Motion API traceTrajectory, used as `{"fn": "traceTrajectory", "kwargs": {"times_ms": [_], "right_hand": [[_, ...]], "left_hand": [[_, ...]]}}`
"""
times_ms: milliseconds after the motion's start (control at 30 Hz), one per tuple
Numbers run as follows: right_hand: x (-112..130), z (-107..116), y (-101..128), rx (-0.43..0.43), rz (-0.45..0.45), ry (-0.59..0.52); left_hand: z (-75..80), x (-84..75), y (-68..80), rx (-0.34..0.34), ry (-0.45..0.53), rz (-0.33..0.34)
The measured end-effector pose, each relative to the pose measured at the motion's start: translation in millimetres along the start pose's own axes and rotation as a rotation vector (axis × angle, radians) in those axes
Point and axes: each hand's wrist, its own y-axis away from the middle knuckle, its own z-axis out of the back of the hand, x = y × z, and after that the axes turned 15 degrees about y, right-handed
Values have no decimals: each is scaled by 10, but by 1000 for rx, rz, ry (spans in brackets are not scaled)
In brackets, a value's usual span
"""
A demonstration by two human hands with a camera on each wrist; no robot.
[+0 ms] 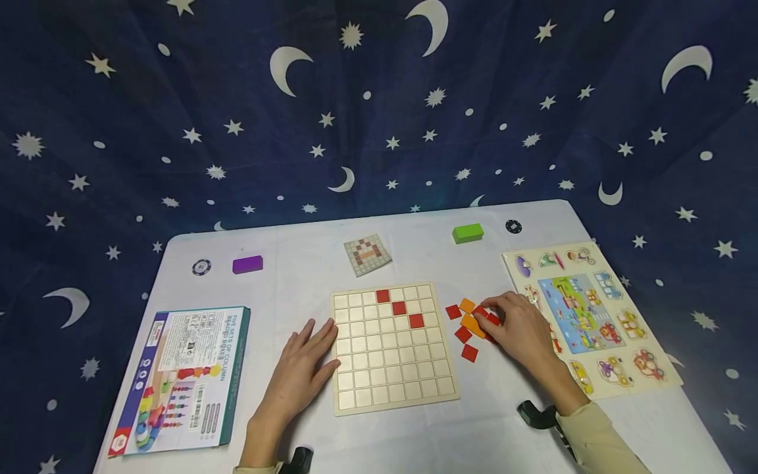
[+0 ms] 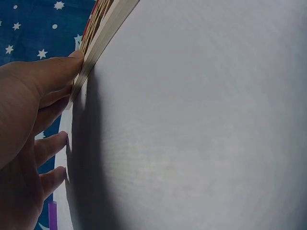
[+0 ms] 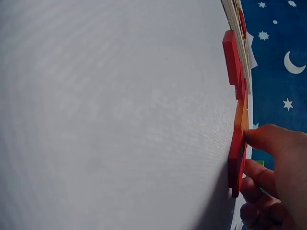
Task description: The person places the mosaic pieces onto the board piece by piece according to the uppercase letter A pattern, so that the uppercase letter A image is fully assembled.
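A wooden grid board point(image 1: 393, 359) lies flat on the table, with red tiles set in a diagonal line near its top. My left hand point(image 1: 298, 370) rests with fingers extended beside it, thumb and fingertips against its left edge. To the board's right is a loose pile of red tiles point(image 1: 470, 353) and orange tiles point(image 1: 472, 326). Over that pile, my right hand point(image 1: 521, 329) pinches a red tile point(image 1: 480, 311) between thumb and forefinger. In the right wrist view, the thumb and fingertips of the right hand point(image 3: 283, 167) are right at the stacked tiles' edges.
Behind the board lies a small pattern card point(image 1: 367, 255). A boxed toy point(image 1: 195, 375) sits at left, a picture puzzle board point(image 1: 592, 322) at right. Farther back are a purple block point(image 1: 247, 264), a green block point(image 1: 468, 233) and two round chips point(image 1: 201, 267). A starry cloth point(image 1: 379, 118) hangs behind.
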Motion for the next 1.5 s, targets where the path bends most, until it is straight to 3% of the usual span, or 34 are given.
{"fn": "traceTrajectory", "kwargs": {"times_ms": [300, 633, 867, 1033, 1267, 1500], "right_hand": [[-31, 5, -41, -10, 6, 18], [-68, -6, -70, 3, 17, 42], [1, 20, -80, -25, 26, 20], [213, 46, -61, -42, 120, 7], [593, 51, -9, 3, 255, -15], [809, -13, 33, -18, 389, -26]], "left_hand": [[-5, 4, -2, 15, 15, 20], [-20, 13, 5, -16, 2, -26], [7, -1, 4, 15, 7, 16], [15, 5, 2, 24, 8, 26], [15, -3, 2, 25, 17, 31], [17, -13, 11, 11, 11, 13]]}}
